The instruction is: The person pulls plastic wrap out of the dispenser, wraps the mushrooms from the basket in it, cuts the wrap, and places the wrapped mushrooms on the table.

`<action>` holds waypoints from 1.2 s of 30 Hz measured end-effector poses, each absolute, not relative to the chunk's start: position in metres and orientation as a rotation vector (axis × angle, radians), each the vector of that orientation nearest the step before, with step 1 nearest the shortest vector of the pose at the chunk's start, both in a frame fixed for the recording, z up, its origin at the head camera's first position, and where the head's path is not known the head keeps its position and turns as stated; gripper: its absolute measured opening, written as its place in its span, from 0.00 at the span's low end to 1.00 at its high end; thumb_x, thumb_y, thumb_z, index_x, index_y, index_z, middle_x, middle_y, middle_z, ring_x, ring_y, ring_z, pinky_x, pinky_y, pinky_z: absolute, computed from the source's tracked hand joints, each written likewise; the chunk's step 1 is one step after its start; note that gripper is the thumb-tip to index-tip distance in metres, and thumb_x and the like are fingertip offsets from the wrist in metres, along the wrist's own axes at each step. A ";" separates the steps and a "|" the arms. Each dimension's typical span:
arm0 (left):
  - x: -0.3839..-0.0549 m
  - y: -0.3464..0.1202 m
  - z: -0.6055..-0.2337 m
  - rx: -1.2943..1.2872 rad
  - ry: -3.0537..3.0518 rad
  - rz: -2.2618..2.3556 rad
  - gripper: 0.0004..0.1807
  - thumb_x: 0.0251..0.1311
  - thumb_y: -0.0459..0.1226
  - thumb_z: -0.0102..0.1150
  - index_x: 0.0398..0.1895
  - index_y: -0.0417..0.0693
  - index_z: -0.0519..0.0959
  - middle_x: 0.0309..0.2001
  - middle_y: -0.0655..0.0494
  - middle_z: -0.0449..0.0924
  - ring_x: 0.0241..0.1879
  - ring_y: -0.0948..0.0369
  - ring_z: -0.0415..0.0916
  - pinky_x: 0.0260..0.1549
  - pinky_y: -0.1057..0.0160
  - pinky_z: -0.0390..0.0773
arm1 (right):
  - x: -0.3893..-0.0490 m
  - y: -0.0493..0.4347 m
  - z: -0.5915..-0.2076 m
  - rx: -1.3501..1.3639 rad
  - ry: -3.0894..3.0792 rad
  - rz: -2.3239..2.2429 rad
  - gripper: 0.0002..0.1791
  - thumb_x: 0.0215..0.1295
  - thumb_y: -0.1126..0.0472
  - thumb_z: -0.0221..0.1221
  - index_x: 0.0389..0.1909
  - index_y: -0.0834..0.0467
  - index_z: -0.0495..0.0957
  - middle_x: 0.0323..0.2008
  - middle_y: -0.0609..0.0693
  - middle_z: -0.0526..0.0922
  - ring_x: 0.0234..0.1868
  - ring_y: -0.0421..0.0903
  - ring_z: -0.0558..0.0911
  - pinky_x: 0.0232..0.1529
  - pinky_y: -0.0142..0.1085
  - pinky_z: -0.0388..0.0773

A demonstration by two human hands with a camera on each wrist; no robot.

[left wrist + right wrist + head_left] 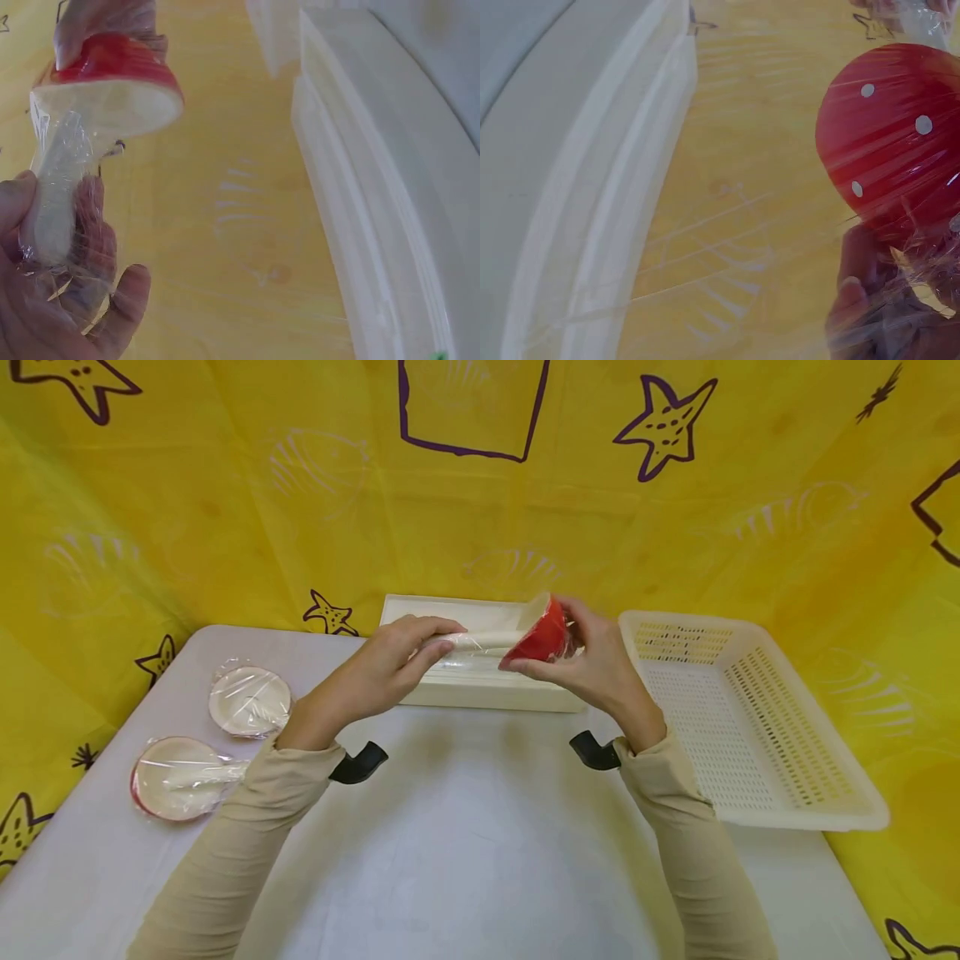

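Observation:
A red bowl (542, 639) with white dots and a white inside is tipped on its side above the box, with clear film clinging round it. From its mouth juts the handle of a white spoon (54, 217), also under film. My left hand (390, 664) grips the wrapped handle between thumb and fingers. My right hand (600, 660) holds the bowl from its outer base, fingers behind and thumb below. Just beneath and behind both hands lies a long cream box (495, 696). Loose, creased film (922, 281) gathers by the right fingers.
Two film-wrapped bowls lie at the table's left: a farther bowl (249, 700) and a nearer red-rimmed bowl (161, 781) with a white spoon. At the right stands a white plastic basket (795, 735) with slotted walls. A yellow patterned cloth (247, 527) hangs behind the white table (465, 852).

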State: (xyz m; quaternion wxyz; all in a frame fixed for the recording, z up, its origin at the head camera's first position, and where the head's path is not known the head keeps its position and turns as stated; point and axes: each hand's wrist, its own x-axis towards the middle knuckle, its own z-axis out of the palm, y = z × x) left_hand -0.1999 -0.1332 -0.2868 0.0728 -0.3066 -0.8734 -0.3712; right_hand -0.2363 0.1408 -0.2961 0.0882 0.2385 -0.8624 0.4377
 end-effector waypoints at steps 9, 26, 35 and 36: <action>-0.194 -0.136 -0.301 -1.028 -2.705 -1.105 0.13 0.73 0.35 0.49 0.54 0.40 0.79 0.38 0.51 0.82 0.40 0.57 0.76 0.48 0.55 0.77 | -0.219 0.143 -0.318 0.615 -2.775 1.258 0.36 0.50 0.46 0.74 0.59 0.54 0.74 0.39 0.49 0.84 0.32 0.47 0.77 0.30 0.35 0.78; -0.184 -0.139 -0.341 -1.086 -2.907 -1.213 0.13 0.76 0.38 0.45 0.49 0.46 0.80 0.31 0.55 0.79 0.34 0.60 0.75 0.39 0.62 0.76 | -0.198 0.143 -0.363 0.532 -2.943 1.354 0.35 0.50 0.40 0.73 0.57 0.49 0.75 0.36 0.46 0.83 0.29 0.46 0.76 0.28 0.35 0.76; -0.185 -0.142 -0.374 -1.130 -2.937 -1.305 0.12 0.75 0.38 0.47 0.50 0.46 0.80 0.34 0.52 0.79 0.36 0.54 0.77 0.36 0.66 0.77 | -0.191 0.146 -0.391 0.575 -2.943 1.375 0.45 0.49 0.42 0.74 0.68 0.52 0.70 0.41 0.47 0.83 0.31 0.46 0.77 0.30 0.35 0.79; -0.185 -0.142 -0.377 -1.131 -2.938 -1.314 0.12 0.75 0.38 0.47 0.51 0.46 0.80 0.35 0.51 0.80 0.36 0.55 0.77 0.36 0.66 0.77 | -0.191 0.146 -0.394 0.572 -2.948 1.368 0.46 0.49 0.42 0.74 0.69 0.53 0.69 0.41 0.48 0.83 0.32 0.46 0.77 0.30 0.34 0.79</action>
